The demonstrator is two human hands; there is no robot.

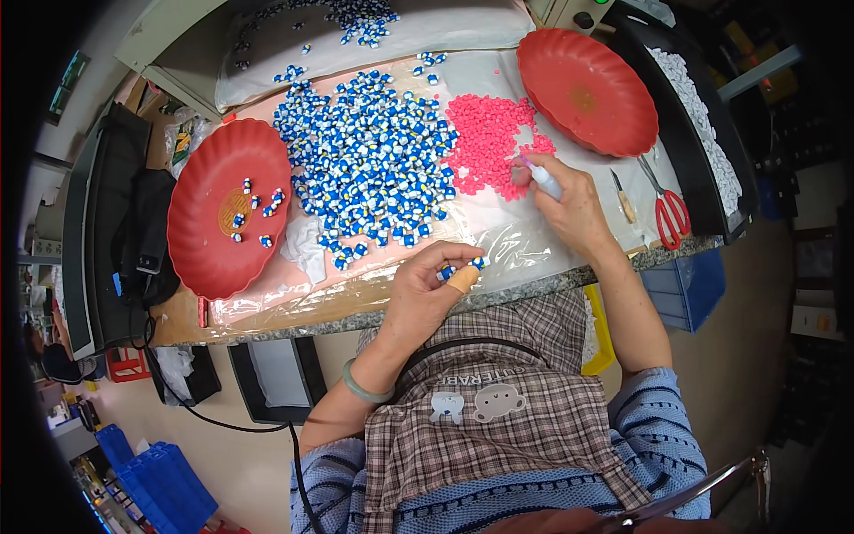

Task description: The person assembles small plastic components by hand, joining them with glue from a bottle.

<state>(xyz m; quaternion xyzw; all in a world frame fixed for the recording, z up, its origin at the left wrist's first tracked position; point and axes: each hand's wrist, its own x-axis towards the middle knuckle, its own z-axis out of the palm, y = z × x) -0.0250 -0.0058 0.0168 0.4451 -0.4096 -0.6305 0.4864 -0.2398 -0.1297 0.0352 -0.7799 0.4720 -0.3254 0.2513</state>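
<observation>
My left hand [418, 294], with a tan cover on the thumb, is closed near the table's front edge. Between its thumb and fingertips is a small blue-and-white figurine [478, 263], and another blue-and-white piece [446, 273] shows within the curled fingers. Closed around a small translucent squeeze bottle [545, 182] with a pinkish-purple tip is my right hand [576, 209]. That tip points at the near right side of a spread of small pink pieces [485, 133]; contact cannot be made out. Left of the pink pieces lies a large heap of blue-and-white figurines [365, 151].
A red scalloped plate [196, 214] at left holds several figurines. Another red plate [627, 111] stands at back right. Red-handled scissors [671, 218] and a small knife [625, 203] lie to my right, beside a black tray [743, 200] of white pieces. Crumpled tissue [305, 249] lies nearby.
</observation>
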